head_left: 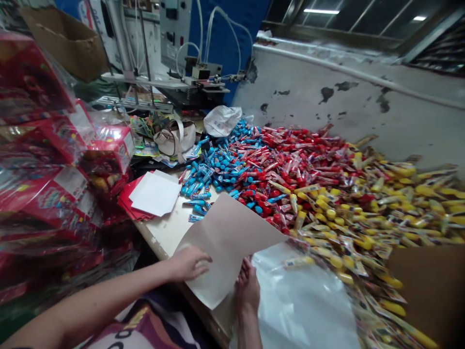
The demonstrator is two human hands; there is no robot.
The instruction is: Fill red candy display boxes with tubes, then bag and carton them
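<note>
A large greyish-white sheet of paper or thin card (232, 225) is tilted up in front of me over the table (173, 237). My right hand (249, 286) is closed on its lower right edge, the fingers partly behind it. Against the sheet's left part rests my left hand (191, 263), its fingers apart and slightly bent, not gripping. Right of my right hand lies a clear plastic bag or sheet (301, 291), with one yellow-capped packet on it. Further left is a stack of white cards (154, 193) on red ones (132, 198).
Behind lies a heap of blue tubes (207, 169), red ones (290, 155) and yellow ones (392, 194). Plastic-wrapped red boxes (43, 203) pile up at left. A white bag (178, 138) sits by a machine (198, 72). Brown cardboard (428, 291) stands at right.
</note>
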